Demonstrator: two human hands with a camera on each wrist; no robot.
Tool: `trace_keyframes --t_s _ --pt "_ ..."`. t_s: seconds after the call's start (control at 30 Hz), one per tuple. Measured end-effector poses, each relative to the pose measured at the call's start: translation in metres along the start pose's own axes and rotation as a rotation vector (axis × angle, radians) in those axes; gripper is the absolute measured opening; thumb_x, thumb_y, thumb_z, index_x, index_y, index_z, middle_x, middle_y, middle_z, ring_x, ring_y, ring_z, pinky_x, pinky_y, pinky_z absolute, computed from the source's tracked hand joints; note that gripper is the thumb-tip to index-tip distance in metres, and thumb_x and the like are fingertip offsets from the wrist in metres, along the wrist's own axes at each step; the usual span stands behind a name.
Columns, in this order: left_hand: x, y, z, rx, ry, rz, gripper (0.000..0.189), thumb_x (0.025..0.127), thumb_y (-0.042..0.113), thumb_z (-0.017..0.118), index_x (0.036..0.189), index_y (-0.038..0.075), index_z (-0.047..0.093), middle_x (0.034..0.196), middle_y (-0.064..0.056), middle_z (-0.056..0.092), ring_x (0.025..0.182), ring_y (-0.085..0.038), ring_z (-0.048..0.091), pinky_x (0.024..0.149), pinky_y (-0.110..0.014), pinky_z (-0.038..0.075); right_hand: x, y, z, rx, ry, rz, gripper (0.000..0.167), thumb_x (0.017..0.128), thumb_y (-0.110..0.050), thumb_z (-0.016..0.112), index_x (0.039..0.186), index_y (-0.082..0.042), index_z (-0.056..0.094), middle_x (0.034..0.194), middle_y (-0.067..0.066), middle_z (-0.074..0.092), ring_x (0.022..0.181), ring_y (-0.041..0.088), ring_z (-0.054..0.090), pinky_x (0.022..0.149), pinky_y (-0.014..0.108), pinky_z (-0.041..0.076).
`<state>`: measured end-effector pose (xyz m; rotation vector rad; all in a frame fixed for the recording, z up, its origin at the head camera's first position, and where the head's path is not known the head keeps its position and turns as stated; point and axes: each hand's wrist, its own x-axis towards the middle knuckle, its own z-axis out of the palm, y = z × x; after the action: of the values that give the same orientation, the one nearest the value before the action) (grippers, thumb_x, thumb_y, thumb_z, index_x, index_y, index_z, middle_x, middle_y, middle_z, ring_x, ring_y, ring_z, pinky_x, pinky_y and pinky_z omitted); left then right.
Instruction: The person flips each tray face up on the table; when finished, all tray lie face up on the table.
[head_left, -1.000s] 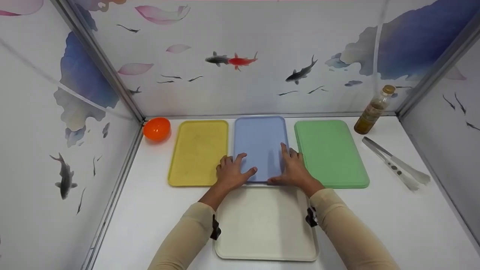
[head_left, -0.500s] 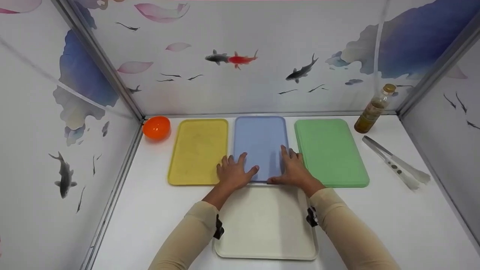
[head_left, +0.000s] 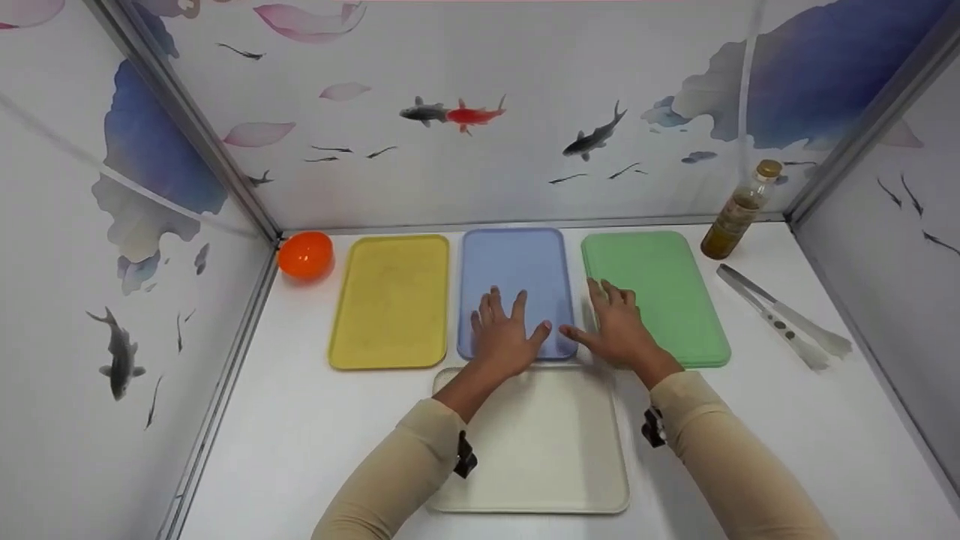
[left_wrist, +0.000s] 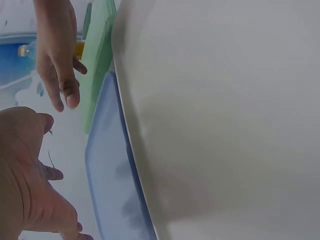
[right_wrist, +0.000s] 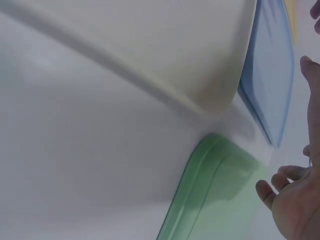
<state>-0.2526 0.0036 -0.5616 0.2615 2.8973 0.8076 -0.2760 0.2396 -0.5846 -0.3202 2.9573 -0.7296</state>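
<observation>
In the head view my left hand (head_left: 504, 337) hovers over the near part of the blue tray (head_left: 514, 262), its fingers spread and nothing held. My right hand (head_left: 621, 328) is over the gap between the blue tray and the green tray (head_left: 667, 292), with fingers spread above the green tray's left edge and the thumb reaching toward the blue one. A cream tray (head_left: 551, 450) lies in front of the blue tray, below my forearms. In the left wrist view, both hands stand apart from the blue tray (left_wrist: 110, 155), and its surface carries soft shadows.
To the left lies a yellow tray (head_left: 390, 300), with an orange bowl (head_left: 305, 256) in the back left corner. An oil bottle (head_left: 739, 214) stands at the back right, and metal tongs (head_left: 787, 315) lie in front of it. Printed walls enclose the white table (head_left: 787, 450).
My left hand has moved right, from the yellow and blue trays' edges to over the blue tray. My right hand has shifted right toward the green tray. The trays keep their arrangement.
</observation>
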Motion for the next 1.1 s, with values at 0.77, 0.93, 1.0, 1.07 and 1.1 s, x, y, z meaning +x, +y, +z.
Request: trace_keyframes --t_s 0.77,0.93,1.0,1.07,1.1 --pt "-0.002 0.097 0.070 -0.243 -0.245 0.119 0.070 0.114 0.051 0.052 0.171 0.013 0.038 0.165 -0.022 0.051 0.153 -0.039 0.041 0.126 -0.048 0.038 -0.071 0.115 -0.040 -0.015 0.028 0.326 0.104 0.110 -0.056 0.059 0.167 0.020 0.015 0.162 0.056 0.022 0.144 0.078 0.024 0.109 0.091 0.028" --pt "0.000 0.105 0.080 -0.165 -0.251 0.066 0.072 0.113 0.055 0.052 0.171 0.016 0.039 0.160 -0.020 0.057 0.145 -0.038 0.047 0.122 -0.048 0.041 -0.075 0.121 -0.041 0.010 0.037 0.330 0.102 0.111 -0.054 0.059 0.167 0.019 0.015 0.161 0.055 0.027 0.143 0.076 0.028 0.111 0.088 0.031" --pt "0.001 0.108 0.082 -0.163 -0.244 0.041 0.072 0.112 0.057 0.053 0.171 0.016 0.040 0.160 -0.020 0.056 0.144 -0.037 0.046 0.121 -0.049 0.042 -0.076 0.121 -0.042 0.018 0.044 0.326 0.102 0.111 -0.053 0.060 0.167 0.020 0.015 0.160 0.055 0.028 0.142 0.076 0.029 0.111 0.087 0.032" --pt "0.001 0.111 0.083 -0.173 -0.233 0.017 0.074 0.111 0.058 0.054 0.171 0.016 0.040 0.162 -0.021 0.054 0.145 -0.037 0.044 0.121 -0.050 0.041 -0.076 0.121 -0.042 0.022 0.049 0.321 0.102 0.111 -0.053 0.060 0.167 0.020 0.015 0.159 0.055 0.030 0.142 0.075 0.031 0.111 0.087 0.032" --pt "0.002 0.112 0.083 -0.182 -0.227 0.005 0.074 0.111 0.058 0.054 0.171 0.016 0.041 0.162 -0.021 0.053 0.146 -0.038 0.043 0.121 -0.051 0.041 -0.077 0.122 -0.043 0.022 0.050 0.319 0.103 0.110 -0.054 0.061 0.167 0.020 0.015 0.159 0.055 0.030 0.141 0.075 0.031 0.110 0.086 0.033"
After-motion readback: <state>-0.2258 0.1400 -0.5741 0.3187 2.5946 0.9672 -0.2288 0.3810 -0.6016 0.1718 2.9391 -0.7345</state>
